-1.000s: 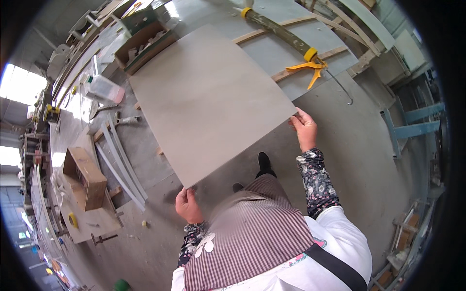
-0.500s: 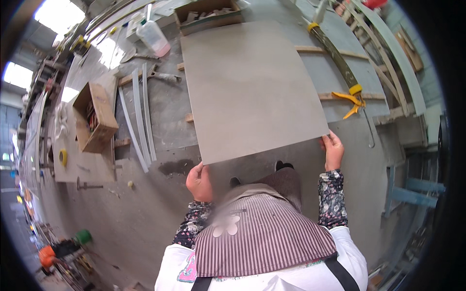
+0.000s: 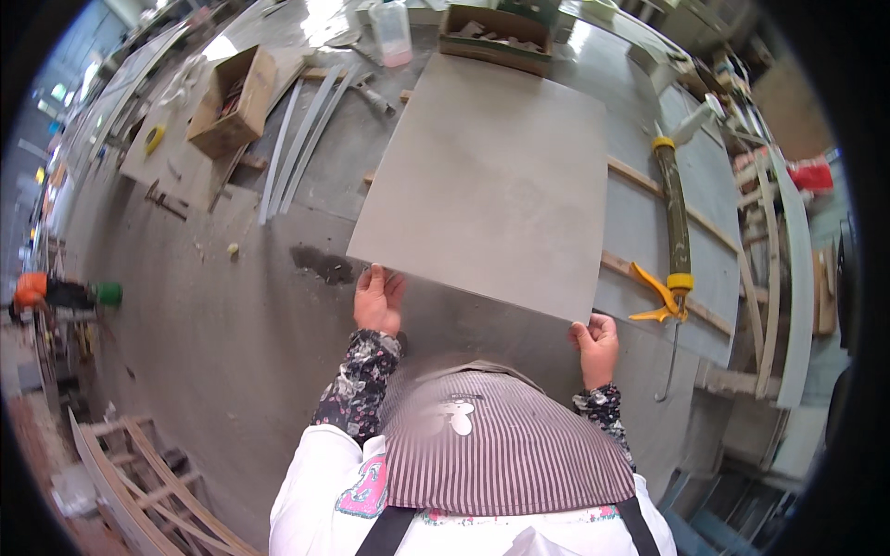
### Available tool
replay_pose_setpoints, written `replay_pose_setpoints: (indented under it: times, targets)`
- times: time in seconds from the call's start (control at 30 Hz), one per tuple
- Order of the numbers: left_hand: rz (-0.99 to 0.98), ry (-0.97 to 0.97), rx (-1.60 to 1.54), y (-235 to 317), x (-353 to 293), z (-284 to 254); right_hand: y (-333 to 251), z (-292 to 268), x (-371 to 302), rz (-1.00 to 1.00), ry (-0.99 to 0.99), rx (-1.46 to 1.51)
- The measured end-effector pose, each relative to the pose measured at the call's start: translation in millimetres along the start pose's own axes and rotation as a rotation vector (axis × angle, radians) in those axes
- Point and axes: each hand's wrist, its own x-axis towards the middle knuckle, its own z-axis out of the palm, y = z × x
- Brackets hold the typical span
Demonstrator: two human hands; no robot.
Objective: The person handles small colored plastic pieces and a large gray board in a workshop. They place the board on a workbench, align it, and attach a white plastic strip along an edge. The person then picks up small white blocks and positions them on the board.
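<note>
between both hands [image 3: 482, 315], tile [image 3: 491, 190] now squarer

Both forearms reach forward from the lower edge, sleeves patterned. The left hand [image 3: 378, 298] grips with fingers curled upward; the right hand [image 3: 598, 343] is closed likewise, slightly lower and nearer the body.

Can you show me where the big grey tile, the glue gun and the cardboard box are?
large grey tile [image 3: 491, 185], head view, middle of its face.
caulking gun [image 3: 675, 215], head view, on its tube.
open cardboard box [image 3: 243, 119], head view, its side wall.
</note>
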Motion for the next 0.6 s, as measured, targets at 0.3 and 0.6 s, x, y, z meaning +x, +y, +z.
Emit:
replay_pose_setpoints:
  times: [0.3,0.6]
  targets:
    - [-0.041,0.045,-0.041,-87.9,-70.6,47.1,-7.5,-27.7,23.6,-0.004,-0.262,-0.178]
    - [-0.080,-0.152,-0.131,-113.1,-78.7,38.2,-74.6,-34.1,40.8,-0.015,-0.358,-0.673]
